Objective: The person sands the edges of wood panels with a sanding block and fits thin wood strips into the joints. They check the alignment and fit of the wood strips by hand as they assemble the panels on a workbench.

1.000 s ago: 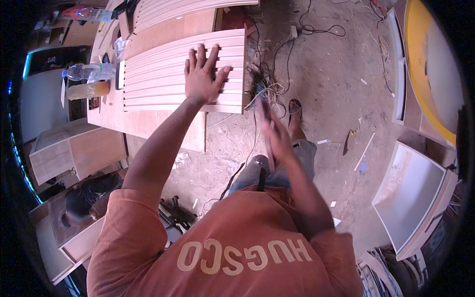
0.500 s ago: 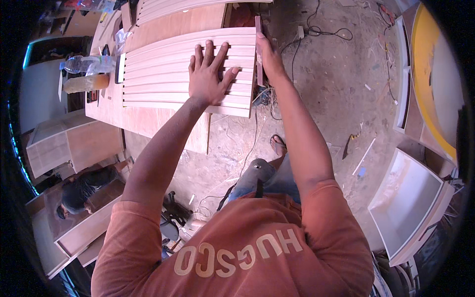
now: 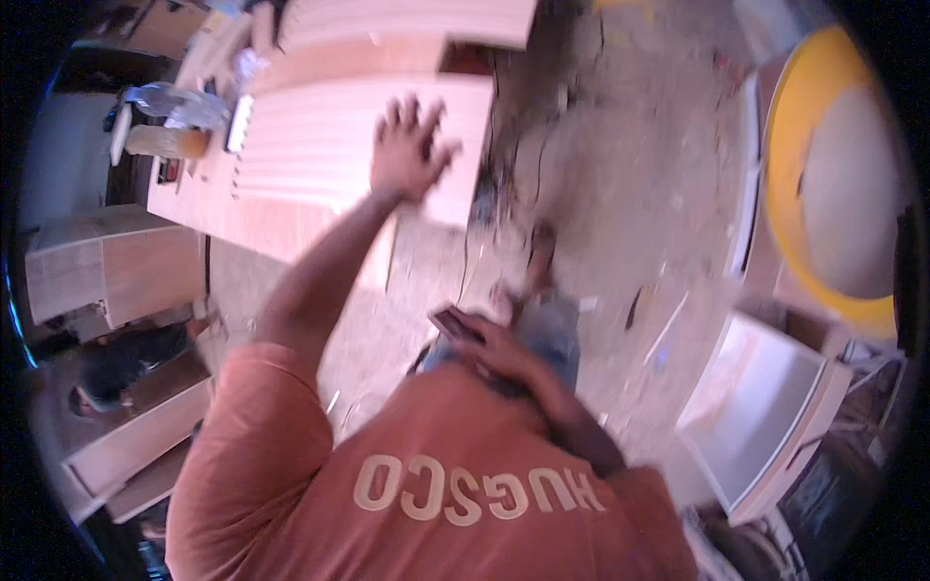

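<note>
A pale wooden panel with grooves [image 3: 310, 136] lies on the workbench ahead of me. My left hand [image 3: 405, 160] is open over its right part, fingers spread; blur hides whether it touches the surface. Down at my waist, my right hand [image 3: 504, 351] is closed around a flat, dark reddish-brown strip [image 3: 453, 323]. Only one end of that strip shows beyond the fingers, and its exact kind cannot be made out.
A second slatted panel [image 3: 407, 17] lies farther back. Plastic bottles [image 3: 167, 142] stand at the bench's left side. Cables and scraps litter the concrete floor [image 3: 620, 213]. A yellow-rimmed round piece [image 3: 783, 165] and a white cabinet box [image 3: 751, 407] are at right. Another person [image 3: 131, 363] is at far left.
My right hand has left the panel's right end and come back to my waist with the strip. The left hand remains over the panel, and the view has shifted slightly.
</note>
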`<state>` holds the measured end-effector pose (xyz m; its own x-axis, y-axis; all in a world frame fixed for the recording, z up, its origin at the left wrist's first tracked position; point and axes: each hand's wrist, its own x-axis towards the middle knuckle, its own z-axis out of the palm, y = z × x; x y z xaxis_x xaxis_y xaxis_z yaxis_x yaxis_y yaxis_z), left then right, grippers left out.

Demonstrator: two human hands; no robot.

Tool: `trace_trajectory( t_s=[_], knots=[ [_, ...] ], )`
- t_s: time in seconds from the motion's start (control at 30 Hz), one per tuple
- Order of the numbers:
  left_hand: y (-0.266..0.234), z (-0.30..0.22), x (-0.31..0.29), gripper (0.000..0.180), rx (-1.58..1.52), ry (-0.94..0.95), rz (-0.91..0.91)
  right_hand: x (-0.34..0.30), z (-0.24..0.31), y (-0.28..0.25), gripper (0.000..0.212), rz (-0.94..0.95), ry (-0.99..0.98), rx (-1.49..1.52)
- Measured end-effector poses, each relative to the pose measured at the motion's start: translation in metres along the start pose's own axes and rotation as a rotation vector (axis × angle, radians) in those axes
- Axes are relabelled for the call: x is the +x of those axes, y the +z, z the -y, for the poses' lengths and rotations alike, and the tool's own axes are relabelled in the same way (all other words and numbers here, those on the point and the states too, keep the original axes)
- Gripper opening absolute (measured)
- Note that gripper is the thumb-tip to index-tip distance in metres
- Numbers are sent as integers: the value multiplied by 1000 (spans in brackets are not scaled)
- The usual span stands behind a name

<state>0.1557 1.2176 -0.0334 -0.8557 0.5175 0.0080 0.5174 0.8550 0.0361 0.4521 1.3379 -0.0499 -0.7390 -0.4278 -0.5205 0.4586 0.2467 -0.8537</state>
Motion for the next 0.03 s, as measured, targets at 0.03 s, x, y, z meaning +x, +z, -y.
trace_trajectory(
  t_s=[0.03],
  knots=[
    [-35,14,35,76,-1,15,-201,19,18,-33,62,-35,-147,-64]
  ],
)
